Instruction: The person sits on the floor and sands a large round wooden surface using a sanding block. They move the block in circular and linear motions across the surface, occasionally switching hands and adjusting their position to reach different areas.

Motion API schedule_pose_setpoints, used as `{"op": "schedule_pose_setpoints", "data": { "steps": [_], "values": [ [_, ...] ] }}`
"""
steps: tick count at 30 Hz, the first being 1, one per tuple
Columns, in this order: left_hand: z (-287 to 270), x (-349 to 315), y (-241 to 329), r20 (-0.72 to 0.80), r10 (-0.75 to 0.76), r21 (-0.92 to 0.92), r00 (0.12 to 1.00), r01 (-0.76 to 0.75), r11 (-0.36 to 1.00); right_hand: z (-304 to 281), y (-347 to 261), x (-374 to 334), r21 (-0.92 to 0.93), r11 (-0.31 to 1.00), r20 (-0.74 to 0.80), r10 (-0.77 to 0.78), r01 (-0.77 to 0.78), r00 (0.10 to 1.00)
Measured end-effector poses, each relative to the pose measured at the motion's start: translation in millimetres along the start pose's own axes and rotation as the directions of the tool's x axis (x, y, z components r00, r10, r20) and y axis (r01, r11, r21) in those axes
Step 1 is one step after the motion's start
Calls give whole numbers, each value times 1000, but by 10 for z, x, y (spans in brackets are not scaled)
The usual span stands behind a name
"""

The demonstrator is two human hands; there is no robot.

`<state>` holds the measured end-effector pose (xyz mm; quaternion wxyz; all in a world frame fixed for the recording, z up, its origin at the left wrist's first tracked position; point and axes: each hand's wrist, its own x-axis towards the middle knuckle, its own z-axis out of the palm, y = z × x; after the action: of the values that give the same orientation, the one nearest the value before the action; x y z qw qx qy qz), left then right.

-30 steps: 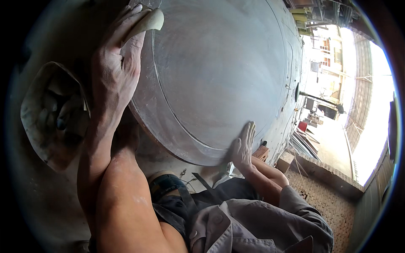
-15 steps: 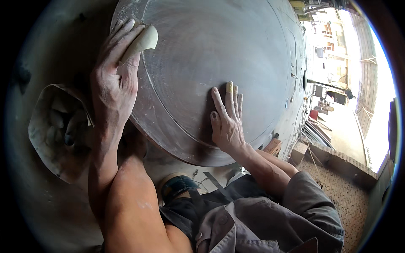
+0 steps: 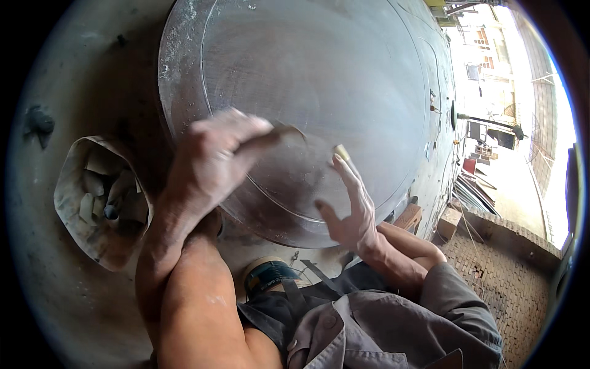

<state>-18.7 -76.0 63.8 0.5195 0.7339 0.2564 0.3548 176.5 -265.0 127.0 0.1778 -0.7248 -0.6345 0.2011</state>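
A large round tabletop (image 3: 319,74), dark, dusty and ringed by a groove near its rim, lies in front of me. Over its near left part is my left hand (image 3: 218,150), smeared by motion and closed on a curled piece of sandpaper (image 3: 279,134). The sheet shows its brownish side and points toward the right. My right hand (image 3: 355,212) is above the near right part of the tabletop, fingers apart and holding nothing. One of its fingers wears a yellowish wrap at the tip. Whether that hand touches the surface I cannot tell.
Left of my knee an open pale sack (image 3: 64,203) contains several dusty pieces. A dark lump (image 3: 40,126) sits farther left on the floor. Below the tabletop stands a round tub (image 3: 268,275). Wooden blocks (image 3: 450,222) and a stand fan (image 3: 485,122) are on the right.
My left hand has come from the far left rim toward me and rightward with the sandpaper. My right hand, flat on the tabletop before, has tilted up.
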Motion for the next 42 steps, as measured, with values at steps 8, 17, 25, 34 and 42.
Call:
{"op": "schedule_pose_setpoints", "data": {
  "steps": [8, 17, 25, 34, 42],
  "values": [
    [188, -134, 58, 394, -20, -20, 919, 31, 999, -49, -197, 37, 625, 641, 161, 452, -445, 877],
    [212, -26, 199, 461, -76, 9, 884, 82, 997, 77, -297, 92, 715, 486, 283, 457, -503, 843],
    [196, -11, 204, 557, -141, -120, 818, 248, 961, -20, 31, 54, 782, -235, 613, 124, -577, 780],
    [-79, 297, -194, -156, 188, 530, 970, -78, 844, 69, 88, 254, 422, 905, 72, 32, -59, 997],
    [-221, 563, -734, -364, 295, 865, 883, 203, 459, 134, 614, -210, -272, 962, 12, -19, 22, 1000]
  ]
}}
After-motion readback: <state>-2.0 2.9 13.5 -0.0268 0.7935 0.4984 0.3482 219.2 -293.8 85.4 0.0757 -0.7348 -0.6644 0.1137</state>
